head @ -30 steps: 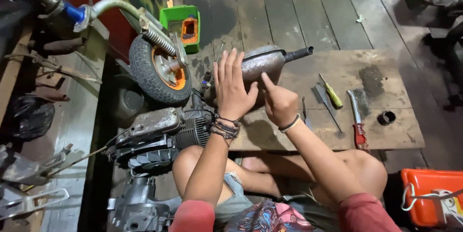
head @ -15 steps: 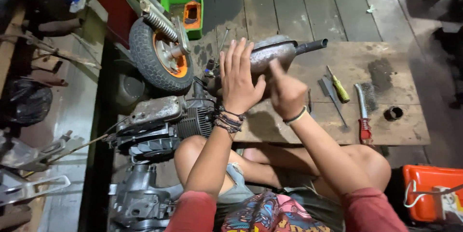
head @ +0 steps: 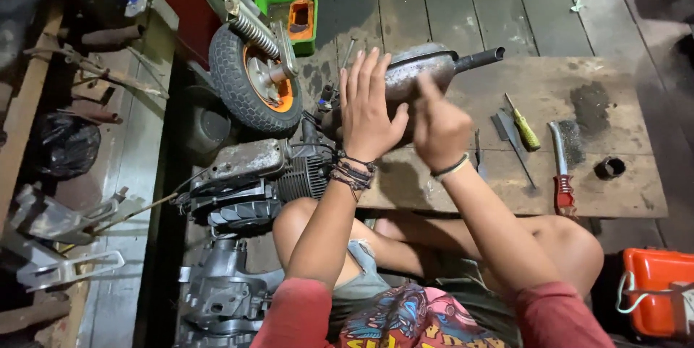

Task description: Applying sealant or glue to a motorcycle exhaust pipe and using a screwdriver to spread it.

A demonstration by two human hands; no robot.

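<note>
Both hands sit much as they did half a second ago, over the grey metal muffler (head: 426, 66) lying on the wooden board (head: 622, 196). Left hand (head: 369, 109) is open, fingers spread flat above it and gripping nothing. Right hand (head: 439, 127) is loosely curled, forefinger raised, empty, with a yellow-handled screwdriver (head: 523, 125) lying just beside it.

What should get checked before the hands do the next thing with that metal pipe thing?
1. Left hand flat over the muffler, fingers spread: ok.
2. Right hand gripping anything: cannot tell, it is curled and blurred.
3. Muffler resting on the wooden board: ok.
4. Yellow screwdriver and red-handled brush lying apart from the hands: ok.
5. Small wheel beside the muffler, clear of the fingers: ok.
</note>
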